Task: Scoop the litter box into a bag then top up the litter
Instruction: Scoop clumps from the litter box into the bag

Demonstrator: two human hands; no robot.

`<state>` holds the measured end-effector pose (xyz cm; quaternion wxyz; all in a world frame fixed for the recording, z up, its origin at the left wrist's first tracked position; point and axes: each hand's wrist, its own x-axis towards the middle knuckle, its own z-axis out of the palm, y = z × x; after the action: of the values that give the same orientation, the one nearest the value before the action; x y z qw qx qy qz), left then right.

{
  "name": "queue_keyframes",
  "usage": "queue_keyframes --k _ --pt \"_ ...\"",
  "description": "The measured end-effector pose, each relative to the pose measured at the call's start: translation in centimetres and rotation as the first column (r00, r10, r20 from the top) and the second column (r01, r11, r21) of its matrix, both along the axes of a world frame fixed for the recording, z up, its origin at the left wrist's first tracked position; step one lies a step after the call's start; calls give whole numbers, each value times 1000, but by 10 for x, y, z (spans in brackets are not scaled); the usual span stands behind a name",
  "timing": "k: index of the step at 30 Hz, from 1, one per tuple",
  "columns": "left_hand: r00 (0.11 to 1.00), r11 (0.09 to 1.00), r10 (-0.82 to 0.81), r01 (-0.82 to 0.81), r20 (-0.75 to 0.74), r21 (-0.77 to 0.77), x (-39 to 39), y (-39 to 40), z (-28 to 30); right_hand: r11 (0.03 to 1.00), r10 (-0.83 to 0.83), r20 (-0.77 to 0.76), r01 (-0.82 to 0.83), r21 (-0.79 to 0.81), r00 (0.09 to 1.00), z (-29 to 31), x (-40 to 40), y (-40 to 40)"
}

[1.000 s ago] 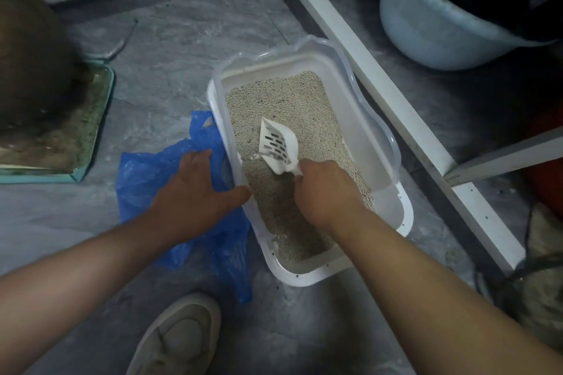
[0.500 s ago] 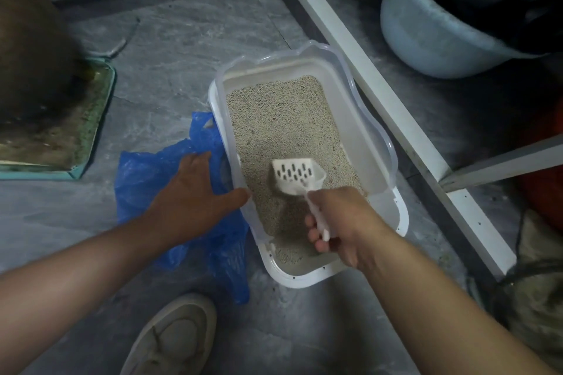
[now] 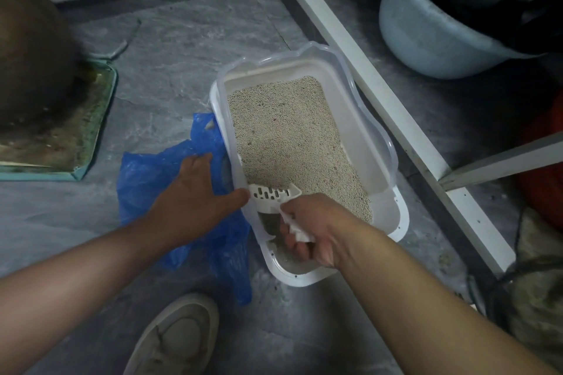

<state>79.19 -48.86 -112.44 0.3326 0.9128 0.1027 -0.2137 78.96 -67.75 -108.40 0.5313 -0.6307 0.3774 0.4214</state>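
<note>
A white litter box [image 3: 359,119] with a clear raised rim sits on the grey floor, filled with beige litter [image 3: 286,134]. My right hand [image 3: 316,228] grips the handle of a white slotted scoop [image 3: 271,195], whose head lies at the near left of the box, close to the wall. A bare patch of the box bottom shows near the hand. A crumpled blue plastic bag [image 3: 146,173] lies on the floor left of the box. My left hand [image 3: 195,198] rests flat on the bag, thumb touching the box's left wall.
A white frame rail [image 3: 365,70] runs diagonally right of the box. A pale blue tub [image 3: 426,33] stands at the back right. A dirty teal-edged tray [image 3: 76,131] under a dark round object sits at the left. My beige shoe [image 3: 179,335] is near the bottom.
My right hand has pulled the scoop back through the litter toward the near left of the box, leaving a bare strip. The left hand has stayed on the bag.
</note>
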Motion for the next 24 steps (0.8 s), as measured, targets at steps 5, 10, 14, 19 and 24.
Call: queue_keyframes --k 5,10,14,19,24 --pt "1000 1000 -4 4 -7 1 0 1 0 997 -67 46 65 43 997 -8 16 15" --pt "1000 1000 -10 10 -7 -20 1 0 0 989 -129 41 125 84 991 -21 34 25" --pt "999 1000 -24 24 -24 -12 1 2 -2 978 -179 58 171 117 982 -26 46 34" --pt "1000 1000 -5 4 -23 -26 -1 3 -5 946 -302 96 286 151 948 -33 64 52" --pt "999 999 -1 -1 -38 -53 -2 4 -6 921 -381 156 359 154 911 -40 80 61"
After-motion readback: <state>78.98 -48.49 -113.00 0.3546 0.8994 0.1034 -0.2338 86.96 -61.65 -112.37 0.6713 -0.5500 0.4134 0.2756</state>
